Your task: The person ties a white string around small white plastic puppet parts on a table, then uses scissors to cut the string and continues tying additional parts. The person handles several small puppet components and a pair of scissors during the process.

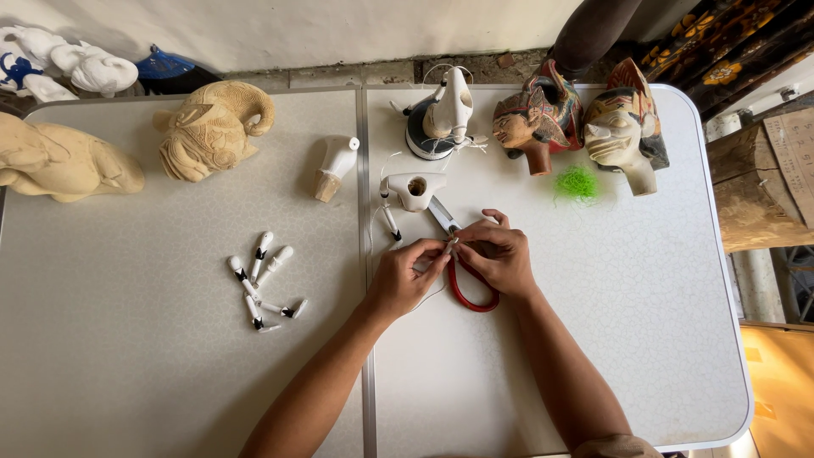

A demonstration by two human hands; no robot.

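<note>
While both hands meet at mid-desk (593,339), the right hand (500,254) grips red-handled scissors (469,293) and the left hand (403,276) pinches a thread taut at the blades, near the white torso (415,191).

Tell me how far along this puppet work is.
Done: two painted heads stand at the far edge. In hand: the left hand and right hand work white thread beside red-handled scissors. Left: loose arm pieces and a white torso lie unjoined.
</note>
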